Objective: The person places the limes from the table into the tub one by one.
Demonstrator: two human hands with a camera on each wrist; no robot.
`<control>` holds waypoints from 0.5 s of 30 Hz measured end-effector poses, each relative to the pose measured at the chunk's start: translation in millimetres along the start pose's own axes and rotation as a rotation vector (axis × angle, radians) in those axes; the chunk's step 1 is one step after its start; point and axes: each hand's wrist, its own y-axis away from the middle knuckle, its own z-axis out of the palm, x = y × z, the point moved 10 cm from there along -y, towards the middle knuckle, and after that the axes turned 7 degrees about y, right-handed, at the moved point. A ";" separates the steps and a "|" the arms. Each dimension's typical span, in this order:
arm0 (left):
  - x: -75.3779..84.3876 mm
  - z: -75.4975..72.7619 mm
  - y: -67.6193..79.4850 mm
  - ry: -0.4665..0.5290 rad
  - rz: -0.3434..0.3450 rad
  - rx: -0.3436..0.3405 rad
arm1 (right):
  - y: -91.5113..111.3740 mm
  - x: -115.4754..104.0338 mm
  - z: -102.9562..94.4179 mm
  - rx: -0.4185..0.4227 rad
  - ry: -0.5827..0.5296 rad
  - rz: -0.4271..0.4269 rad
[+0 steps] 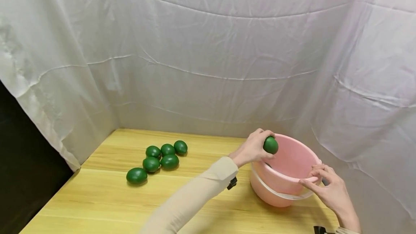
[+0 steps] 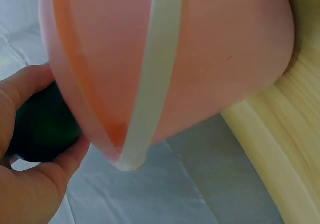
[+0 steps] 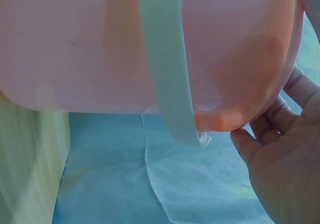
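My left hand (image 1: 255,147) grips a dark green oval fruit (image 1: 270,145) over the left side of the pink bucket (image 1: 294,154)'s opening. In the left wrist view, the thumb and fingers curl round the fruit (image 2: 45,126), right beside the rim. At the other side, my right hand (image 1: 331,187) holds the bucket's rim, with the fingers over the edge and the thumb along the near side. The right wrist view shows the fingertips (image 3: 245,143) at the rim close to where the white handle (image 3: 167,68) attaches. Most of the bucket's inside bottom is hidden.
Several more green fruits (image 1: 151,164) lie grouped on the left of the wooden table (image 1: 97,198). A single fruit (image 1: 137,176) sits at the group's near left. White cloth (image 1: 208,64) hangs behind the table and to its right. The bucket stands near the table's right edge.
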 end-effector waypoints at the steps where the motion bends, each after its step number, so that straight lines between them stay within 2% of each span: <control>1: 0.4 1.1 -0.6 -0.008 0.006 0.003 | -0.2 -0.1 -0.2 0.001 0.000 -0.002; 8: 2.2 8.5 -1.7 -0.060 0.037 0.005 | 0.0 1.5 0.5 -0.002 0.003 0.002; 15: 3.4 12.6 -1.6 -0.070 0.055 -0.001 | 0.2 1.3 0.0 0.008 0.007 -0.006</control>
